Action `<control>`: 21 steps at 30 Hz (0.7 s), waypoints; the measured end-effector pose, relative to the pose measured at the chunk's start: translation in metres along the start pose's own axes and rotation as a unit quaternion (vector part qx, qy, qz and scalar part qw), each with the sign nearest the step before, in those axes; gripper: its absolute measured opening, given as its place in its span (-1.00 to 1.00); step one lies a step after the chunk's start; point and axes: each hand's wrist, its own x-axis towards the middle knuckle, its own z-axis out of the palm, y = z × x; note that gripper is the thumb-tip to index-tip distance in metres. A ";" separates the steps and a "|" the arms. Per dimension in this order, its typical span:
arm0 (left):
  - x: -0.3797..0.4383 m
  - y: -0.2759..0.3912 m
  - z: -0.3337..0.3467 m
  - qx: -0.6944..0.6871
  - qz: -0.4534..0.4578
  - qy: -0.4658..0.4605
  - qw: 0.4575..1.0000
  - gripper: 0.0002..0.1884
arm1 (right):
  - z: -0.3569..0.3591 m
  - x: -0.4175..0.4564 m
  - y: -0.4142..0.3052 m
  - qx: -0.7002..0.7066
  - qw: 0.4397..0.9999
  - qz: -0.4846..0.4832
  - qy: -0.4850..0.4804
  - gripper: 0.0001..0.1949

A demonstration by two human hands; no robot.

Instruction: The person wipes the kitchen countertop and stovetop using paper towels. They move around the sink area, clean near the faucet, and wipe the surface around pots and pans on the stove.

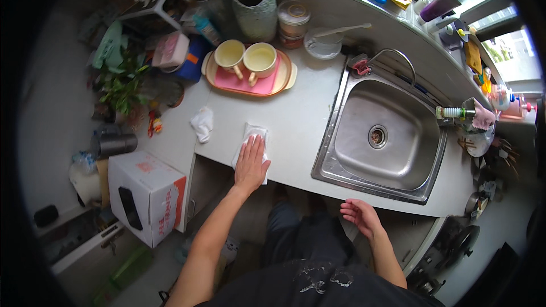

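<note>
My left hand [251, 164] lies flat on a folded white cloth [256, 130], holding it down near the front edge of the white countertop [294, 136]. The fingers point towards the back, and part of the cloth is hidden under the palm. Further left on the counter lies a crumpled white cloth or tissue [202, 124]. My right hand [360, 216] hangs just in front of the counter edge, below the sink. It is empty, with its fingers loosely curled and apart.
A stainless steel sink [384, 106] is set into the counter at the right. Behind the cloth, two cream mugs [260, 57] stand on an oval tray [291, 77]. A cardboard box [145, 192], a potted plant [123, 89] and a ceramic vase [256, 17] stand around the left and back.
</note>
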 end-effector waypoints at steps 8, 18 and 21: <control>0.055 0.027 0.015 -0.033 0.070 0.025 0.997 -0.36 | 0.017 0.011 0.021 0.027 0.999 0.028 -0.007 -0.68; 0.246 0.105 0.040 -0.066 0.002 0.186 0.980 -0.48 | 0.015 -0.009 0.023 0.057 0.998 0.006 0.001 -0.68; 0.278 0.114 0.038 -0.071 0.023 0.188 0.979 -0.48 | 0.009 -0.016 0.032 0.069 0.998 0.010 0.008 -0.69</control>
